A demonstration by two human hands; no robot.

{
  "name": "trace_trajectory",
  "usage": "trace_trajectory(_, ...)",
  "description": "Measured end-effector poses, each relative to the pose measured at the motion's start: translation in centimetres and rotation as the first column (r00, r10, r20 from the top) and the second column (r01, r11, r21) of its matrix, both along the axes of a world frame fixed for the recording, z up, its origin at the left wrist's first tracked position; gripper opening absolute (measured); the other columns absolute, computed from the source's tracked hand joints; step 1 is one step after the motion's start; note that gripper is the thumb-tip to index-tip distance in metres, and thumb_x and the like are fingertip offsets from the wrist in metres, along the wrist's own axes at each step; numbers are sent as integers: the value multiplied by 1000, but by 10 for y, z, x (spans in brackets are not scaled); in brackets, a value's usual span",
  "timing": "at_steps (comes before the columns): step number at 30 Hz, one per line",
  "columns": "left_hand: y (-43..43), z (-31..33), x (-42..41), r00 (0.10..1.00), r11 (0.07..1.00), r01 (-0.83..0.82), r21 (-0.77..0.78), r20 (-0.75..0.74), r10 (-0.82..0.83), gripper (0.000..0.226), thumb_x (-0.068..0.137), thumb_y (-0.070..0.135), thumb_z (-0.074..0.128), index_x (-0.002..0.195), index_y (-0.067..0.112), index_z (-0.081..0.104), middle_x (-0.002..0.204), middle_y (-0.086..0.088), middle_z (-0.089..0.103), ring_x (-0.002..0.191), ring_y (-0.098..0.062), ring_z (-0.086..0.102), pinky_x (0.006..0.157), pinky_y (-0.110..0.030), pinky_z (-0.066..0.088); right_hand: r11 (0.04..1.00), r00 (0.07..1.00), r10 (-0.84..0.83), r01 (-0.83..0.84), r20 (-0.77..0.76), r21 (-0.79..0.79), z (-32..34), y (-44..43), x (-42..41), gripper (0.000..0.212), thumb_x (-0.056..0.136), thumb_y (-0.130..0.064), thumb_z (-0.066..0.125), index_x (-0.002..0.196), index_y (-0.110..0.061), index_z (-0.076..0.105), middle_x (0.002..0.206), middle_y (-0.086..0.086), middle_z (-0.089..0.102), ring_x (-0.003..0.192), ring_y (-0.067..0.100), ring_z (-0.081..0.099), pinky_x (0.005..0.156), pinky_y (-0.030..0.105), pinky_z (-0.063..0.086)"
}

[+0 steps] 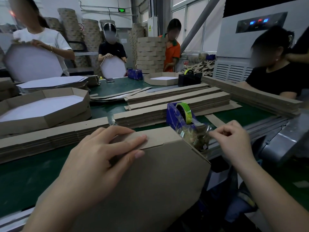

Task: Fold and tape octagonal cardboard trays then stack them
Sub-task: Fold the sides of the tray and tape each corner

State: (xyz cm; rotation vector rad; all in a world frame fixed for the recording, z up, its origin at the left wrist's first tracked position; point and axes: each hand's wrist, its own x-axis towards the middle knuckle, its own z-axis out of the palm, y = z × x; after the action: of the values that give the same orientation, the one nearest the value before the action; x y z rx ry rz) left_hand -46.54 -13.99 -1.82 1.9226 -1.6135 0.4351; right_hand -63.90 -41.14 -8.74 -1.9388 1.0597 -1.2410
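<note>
While looking down at near edge of belt (33,178), found tray (158,178) tipped up on edge, plain brown underside toward camera, top flap folded over.

Left hand (100,158) spread over tray's upper left, fingers straight, pressing flap; thumb on brown face. Right hand (234,143) apart from left, just off tray's right corner, fingertips pinching loose end of clear tape (206,135). Tape drawn from near dispenser (175,114), blue, just behind tray, yellow-green roll in it.

Writing:
- White mark on near dispenser's side and print on crumpled tape at its front: unreadable.
- Green lit sign (121,10) near ceiling: characters too small.
- Yellow warning label (150,27) on wall box: not legible.

Counts:
- Dispensers: 3. Near blue, far dispenser (135,74) also blue, black dispenser (189,79).
- Folded trays lying on belt, seen plainly: 2. Left tray (66,113), far tray (160,82), both white inside.
- Trays in others' hands: 2. White-shirt tray (31,64), black-shirt tray (113,66).
- Tall stack (149,54) of trays beside orange shirt: 1; layers not counted.
- Other persons at belt: 4.
- Phone (109,80): 1.
- Flat strips (177,99) piled across mid-belt: number uncertain.
- Grey cabinet (250,47) far right: 2 blue lights, 1 red.
</note>
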Motion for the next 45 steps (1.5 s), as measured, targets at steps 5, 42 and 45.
trace_trajectory(5, 0, 2, -1, 999, 999, 21, 29, -28, -20, 40, 87, 53, 40, 118, 45, 64, 118, 23, 59, 105, -14, 59, 82, -43, 51, 975, 952, 222, -219, 212, -37, 34, 47, 12, 16, 79, -9, 74, 66, -17, 70, 75, 4, 57, 69, 8, 52, 65, 19, 41)
trace_trajectory(42, 7, 7, -4, 996, 996, 83, 40, -47, -81, 27, 87, 47, 43, 112, 42, 53, 116, 21, 58, 106, -13, 58, 81, -45, 51, 622, 756, 234, -600, 612, 504, 42, 172, 42, 31, 80, -23, 73, 53, -9, 68, 37, 2, 35, 24, 10, 24, 31, 13, 17)
trace_trajectory(45, 7, 11, -2, 997, 986, 75, 150, -14, -73, 37, 90, 49, 36, 122, 52, 55, 122, 17, 54, 112, -11, 54, 86, -44, 49, 621, 761, 282, -608, 584, 494, 42, 171, 40, 30, 81, -27, 72, 59, -6, 71, 37, 2, 37, 25, 10, 26, 31, 14, 19)
